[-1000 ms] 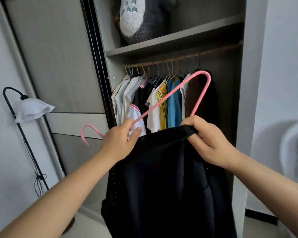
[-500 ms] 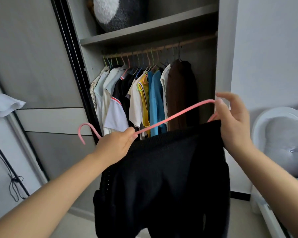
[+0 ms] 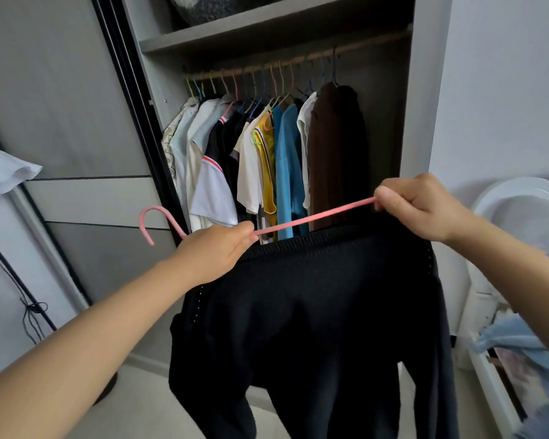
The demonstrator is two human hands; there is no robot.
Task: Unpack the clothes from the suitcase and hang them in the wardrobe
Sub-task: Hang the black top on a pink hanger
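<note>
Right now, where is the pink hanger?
The pink hanger is held between the left hand and right hand, just above the black garment, in front of the open wardrobe.

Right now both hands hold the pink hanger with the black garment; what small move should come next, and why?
Probably lift the pink hanger and turn its hook up toward the rail. The left hand grips near the hook, the right hand the far end. The black garment already hangs below the hanger, and the hook points left, away from the wardrobe.
</note>
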